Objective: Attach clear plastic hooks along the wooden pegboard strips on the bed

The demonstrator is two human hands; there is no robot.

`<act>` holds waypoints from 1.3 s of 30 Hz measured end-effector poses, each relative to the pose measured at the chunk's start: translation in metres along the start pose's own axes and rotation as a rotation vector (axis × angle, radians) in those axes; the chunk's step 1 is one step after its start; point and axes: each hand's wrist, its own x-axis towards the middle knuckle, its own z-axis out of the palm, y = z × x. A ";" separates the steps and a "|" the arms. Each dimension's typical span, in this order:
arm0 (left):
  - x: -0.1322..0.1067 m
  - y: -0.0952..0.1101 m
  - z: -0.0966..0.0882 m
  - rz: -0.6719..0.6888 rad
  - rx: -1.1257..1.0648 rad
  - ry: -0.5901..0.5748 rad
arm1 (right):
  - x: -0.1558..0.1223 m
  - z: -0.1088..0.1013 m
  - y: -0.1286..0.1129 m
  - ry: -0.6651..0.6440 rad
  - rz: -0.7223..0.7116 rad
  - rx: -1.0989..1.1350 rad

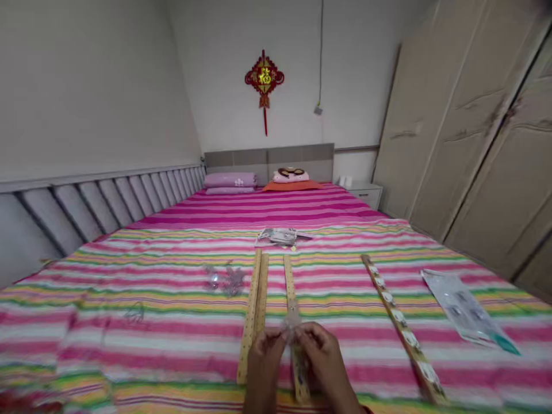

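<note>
left hand (264, 359) + right hand (324, 357): fingers of both pinched on small clear piece (292, 323), just over middle strip (288, 282), which looks mostly bare | right of it: far strip (405, 329) lined with white pieces (399, 316) | left of it: paired strips (256, 305) bare, loose clear pieces (224, 280) beyond

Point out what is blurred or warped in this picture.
Head view: even, soft room light, no hard shadows or glare; the wide lens leans the wardrobe; the striped sheet smears at its lower left corner; the left hand, right hand and the clear piece they pinch are soft.
</note>
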 end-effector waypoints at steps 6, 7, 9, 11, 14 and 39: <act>0.015 0.008 0.003 0.017 0.086 -0.064 | 0.022 -0.011 0.003 -0.032 0.017 0.017; 0.021 0.011 0.004 0.035 0.092 -0.076 | 0.028 -0.013 0.005 -0.060 0.039 0.030; 0.036 0.014 0.005 0.061 0.103 -0.129 | 0.039 -0.015 0.009 -0.103 0.062 0.045; 0.055 0.015 0.007 0.070 0.128 -0.193 | 0.051 -0.017 0.012 -0.128 0.061 0.041; 0.084 0.009 0.015 0.056 0.165 -0.227 | 0.070 -0.018 0.017 -0.149 0.054 0.016; 0.165 -0.033 0.048 -0.091 0.260 -0.100 | 0.144 -0.012 0.073 0.067 0.107 0.008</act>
